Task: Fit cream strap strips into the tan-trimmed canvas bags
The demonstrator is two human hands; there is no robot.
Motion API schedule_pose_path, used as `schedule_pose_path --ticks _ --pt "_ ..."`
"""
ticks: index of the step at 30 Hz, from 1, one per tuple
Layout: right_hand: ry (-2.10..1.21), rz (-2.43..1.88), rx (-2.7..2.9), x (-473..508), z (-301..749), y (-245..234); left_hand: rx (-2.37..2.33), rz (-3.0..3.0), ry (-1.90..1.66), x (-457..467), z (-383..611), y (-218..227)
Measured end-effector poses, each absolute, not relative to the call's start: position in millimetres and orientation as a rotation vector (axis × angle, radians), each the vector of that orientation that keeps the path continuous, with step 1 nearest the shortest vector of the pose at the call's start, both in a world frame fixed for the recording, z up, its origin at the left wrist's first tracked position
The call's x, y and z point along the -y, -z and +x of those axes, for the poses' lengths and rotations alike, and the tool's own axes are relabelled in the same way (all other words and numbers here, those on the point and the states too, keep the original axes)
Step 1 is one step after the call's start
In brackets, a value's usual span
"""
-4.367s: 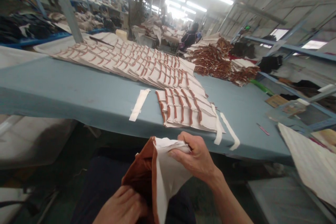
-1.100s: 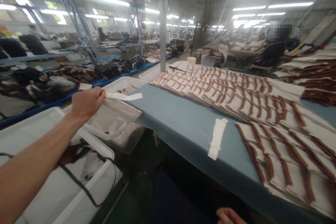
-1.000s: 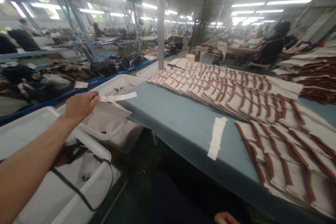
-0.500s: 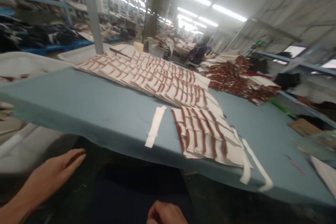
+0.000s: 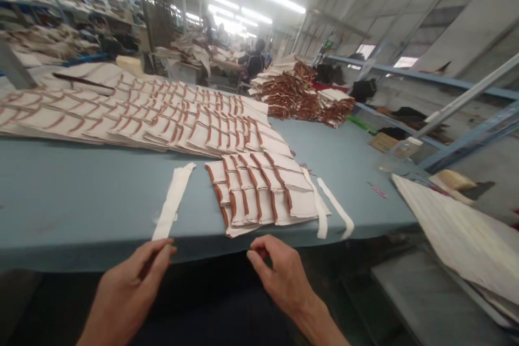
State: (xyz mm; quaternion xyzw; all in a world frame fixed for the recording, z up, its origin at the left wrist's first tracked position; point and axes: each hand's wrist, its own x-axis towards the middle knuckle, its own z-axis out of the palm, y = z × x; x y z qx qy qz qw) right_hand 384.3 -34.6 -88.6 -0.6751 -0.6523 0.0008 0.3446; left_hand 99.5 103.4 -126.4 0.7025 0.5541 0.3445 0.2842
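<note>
My left hand [image 5: 132, 286] hovers at the near edge of the blue-grey table [image 5: 73, 200], fingers stretched out and empty, its tips just below the end of a white fabric strip [image 5: 173, 200]. My right hand [image 5: 279, 273] hangs beside it with fingers loosely curled and apart, holding nothing, just below a fanned stack of cream pieces with brown trim [image 5: 263, 192]. Two more white strips [image 5: 334, 208] lie to the right of that stack.
Long overlapped rows of the same trimmed pieces [image 5: 133, 116] cover the table's far half. A heap of brown-handled pieces [image 5: 302, 92] sits at the far end. A cream sheet [image 5: 458, 232] lies on a lower surface at right. A person sits far back.
My left hand has let go of the fabric by the white bins at left and come back to the table edge. My view has swung right. Both hands now rise toward the table.
</note>
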Motion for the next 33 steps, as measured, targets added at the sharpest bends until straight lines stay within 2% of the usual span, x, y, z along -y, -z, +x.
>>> schedule_pose_path --ticks 5,11,18,24,33 --pt "0.187 -1.725 1.669 24 416 100 -1.31 1.62 -0.691 -103 198 117" --pt "0.304 -1.71 1.74 -3 429 111 -1.335 1.408 -0.517 -123 249 118" --pt "0.255 -1.799 1.882 -45 434 127 -1.288 1.339 -0.507 -141 270 106" --pt "0.164 -1.777 1.896 -49 442 124 -1.204 1.317 -0.521 -155 266 118" --pt "0.032 -2.004 1.381 -74 458 97 -1.158 1.203 -0.687 -152 257 121"
